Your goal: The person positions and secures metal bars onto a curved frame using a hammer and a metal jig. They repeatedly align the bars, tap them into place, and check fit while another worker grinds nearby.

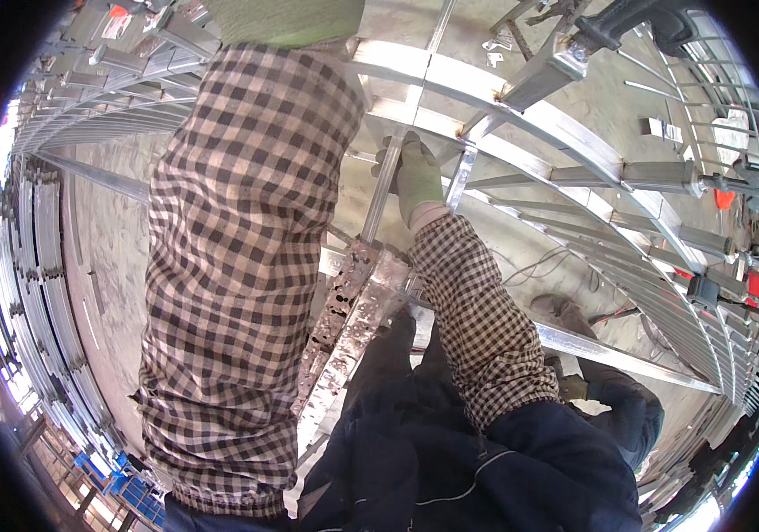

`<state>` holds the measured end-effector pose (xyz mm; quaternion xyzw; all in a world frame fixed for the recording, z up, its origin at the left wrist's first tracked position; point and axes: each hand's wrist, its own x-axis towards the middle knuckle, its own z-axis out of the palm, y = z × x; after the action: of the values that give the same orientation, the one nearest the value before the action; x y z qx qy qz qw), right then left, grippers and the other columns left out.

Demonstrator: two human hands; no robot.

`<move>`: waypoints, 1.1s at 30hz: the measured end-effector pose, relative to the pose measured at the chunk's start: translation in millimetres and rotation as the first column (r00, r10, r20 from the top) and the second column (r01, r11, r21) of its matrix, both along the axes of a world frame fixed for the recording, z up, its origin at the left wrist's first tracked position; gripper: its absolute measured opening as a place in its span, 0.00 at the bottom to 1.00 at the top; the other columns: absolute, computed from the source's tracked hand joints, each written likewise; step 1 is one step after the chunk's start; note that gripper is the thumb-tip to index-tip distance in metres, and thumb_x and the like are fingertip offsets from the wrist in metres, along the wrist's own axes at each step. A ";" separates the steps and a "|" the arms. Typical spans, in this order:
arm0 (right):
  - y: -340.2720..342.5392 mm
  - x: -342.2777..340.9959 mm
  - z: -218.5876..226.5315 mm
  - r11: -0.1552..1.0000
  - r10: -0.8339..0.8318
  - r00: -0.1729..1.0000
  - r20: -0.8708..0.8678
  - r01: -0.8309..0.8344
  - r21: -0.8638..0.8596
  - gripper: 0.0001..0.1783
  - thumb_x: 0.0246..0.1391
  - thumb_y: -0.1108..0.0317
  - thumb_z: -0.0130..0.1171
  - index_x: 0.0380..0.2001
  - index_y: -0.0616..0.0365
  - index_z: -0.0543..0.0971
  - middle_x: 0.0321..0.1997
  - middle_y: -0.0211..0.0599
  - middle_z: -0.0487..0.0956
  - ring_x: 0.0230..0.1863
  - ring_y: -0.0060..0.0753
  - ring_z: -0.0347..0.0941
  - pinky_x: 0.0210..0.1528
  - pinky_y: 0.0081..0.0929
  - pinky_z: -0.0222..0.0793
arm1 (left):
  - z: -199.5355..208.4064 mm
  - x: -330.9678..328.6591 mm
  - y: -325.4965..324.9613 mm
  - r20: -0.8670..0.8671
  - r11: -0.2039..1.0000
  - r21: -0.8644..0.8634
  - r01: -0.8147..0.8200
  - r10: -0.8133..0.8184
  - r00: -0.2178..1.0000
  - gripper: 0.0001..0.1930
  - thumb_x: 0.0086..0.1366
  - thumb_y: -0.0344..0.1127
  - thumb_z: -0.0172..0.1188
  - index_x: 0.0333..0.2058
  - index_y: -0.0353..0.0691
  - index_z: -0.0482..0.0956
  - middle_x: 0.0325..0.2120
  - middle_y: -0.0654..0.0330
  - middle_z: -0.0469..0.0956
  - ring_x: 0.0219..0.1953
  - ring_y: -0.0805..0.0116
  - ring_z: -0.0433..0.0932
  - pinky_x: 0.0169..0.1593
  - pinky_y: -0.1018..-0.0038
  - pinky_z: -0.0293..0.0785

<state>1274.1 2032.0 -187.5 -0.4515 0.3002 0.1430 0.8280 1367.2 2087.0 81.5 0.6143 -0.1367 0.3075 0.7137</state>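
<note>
Checked sleeve covers cross the view on both of my arms. My right hand, in a pale green glove, is closed round a slim square metal tube, with fingertips showing on its far side. The tube runs from the curved metal bars of a frame down toward a rust-pitted, spattered steel beam in front of my body. My left hand reaches to the top edge in a green glove. Its fingers lie outside the picture, so what it touches is hidden.
A dark clamp sits on the frame at upper right. Long metal bars are stacked at left. Near my right side, another person in dark clothing is low down beside a metal bar. A cable lies on the floor.
</note>
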 end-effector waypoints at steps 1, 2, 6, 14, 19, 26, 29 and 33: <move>-1.4 0.4 1.5 1.000 -0.008 1.000 -0.001 0.008 0.016 0.24 0.74 0.53 0.43 0.52 0.63 0.77 0.36 0.40 0.82 0.34 0.35 0.80 0.41 0.31 0.80 | -1.2 1.0 0.1 0.008 1.000 0.010 -0.024 0.024 1.000 0.20 0.71 0.51 0.65 0.38 0.39 0.74 0.16 0.70 0.69 0.13 0.81 0.64 0.15 0.80 0.58; -2.5 -0.3 3.2 0.999 -0.014 1.000 0.000 0.014 0.031 0.23 0.74 0.54 0.43 0.52 0.64 0.77 0.37 0.41 0.82 0.36 0.36 0.81 0.43 0.31 0.81 | -1.0 1.4 2.1 0.014 0.999 0.025 -0.028 0.028 1.000 0.19 0.71 0.51 0.64 0.37 0.39 0.74 0.15 0.70 0.69 0.12 0.81 0.64 0.15 0.80 0.58; -8.9 -5.0 4.8 0.997 0.002 0.998 -0.062 0.003 0.079 0.20 0.72 0.60 0.45 0.55 0.63 0.76 0.44 0.43 0.83 0.43 0.40 0.83 0.48 0.35 0.81 | 0.6 -0.6 5.6 0.000 0.999 0.054 0.008 -0.008 1.000 0.16 0.73 0.48 0.62 0.37 0.40 0.74 0.15 0.70 0.69 0.12 0.81 0.63 0.14 0.80 0.57; -26.3 10.3 13.7 0.994 0.074 0.997 -0.027 -0.071 0.077 0.18 0.65 0.71 0.51 0.55 0.66 0.75 0.46 0.45 0.83 0.41 0.41 0.84 0.41 0.35 0.83 | 6.8 -5.0 2.8 -0.035 0.999 -0.042 -0.005 0.003 0.999 0.14 0.73 0.42 0.62 0.43 0.36 0.75 0.19 0.69 0.72 0.14 0.82 0.65 0.16 0.80 0.58; -44.7 8.3 20.4 0.866 0.370 0.927 -0.059 -0.367 -0.338 0.14 0.60 0.73 0.55 0.47 0.66 0.81 0.44 0.41 0.83 0.41 0.35 0.82 0.42 0.31 0.81 | 4.1 -5.2 1.8 -0.103 0.965 0.098 -0.244 0.254 0.962 0.14 0.71 0.41 0.63 0.41 0.34 0.77 0.21 0.67 0.75 0.18 0.80 0.68 0.21 0.78 0.63; -51.5 12.1 2.6 0.838 0.471 0.882 0.022 -0.439 -0.325 0.24 0.59 0.71 0.57 0.60 0.60 0.77 0.53 0.33 0.81 0.50 0.30 0.77 0.50 0.27 0.76 | -5.8 4.6 11.2 -0.037 0.966 0.129 -0.223 0.230 0.973 0.12 0.70 0.39 0.64 0.37 0.34 0.78 0.22 0.67 0.75 0.23 0.81 0.70 0.25 0.79 0.65; -62.1 9.9 10.3 0.840 0.508 0.860 0.043 -0.483 -0.247 0.27 0.59 0.73 0.57 0.63 0.60 0.74 0.56 0.33 0.80 0.51 0.25 0.75 0.52 0.23 0.74 | -5.8 6.3 11.3 0.102 0.950 0.109 -0.291 0.281 0.954 0.11 0.70 0.37 0.63 0.36 0.34 0.78 0.23 0.67 0.75 0.22 0.80 0.70 0.25 0.78 0.65; -79.0 -9.0 35.3 0.797 0.566 0.818 0.103 -0.510 -0.323 0.29 0.63 0.71 0.58 0.67 0.61 0.70 0.58 0.34 0.79 0.52 0.24 0.75 0.53 0.22 0.72 | -5.1 4.4 10.9 -0.027 0.996 0.013 -0.083 0.084 0.996 0.09 0.69 0.34 0.61 0.34 0.33 0.78 0.22 0.67 0.74 0.21 0.80 0.69 0.25 0.79 0.65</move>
<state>1265.1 1953.0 -152.2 -0.6428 0.0938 0.2844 0.7050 1371.7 2097.9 76.3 0.6277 -0.1029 0.3278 0.6985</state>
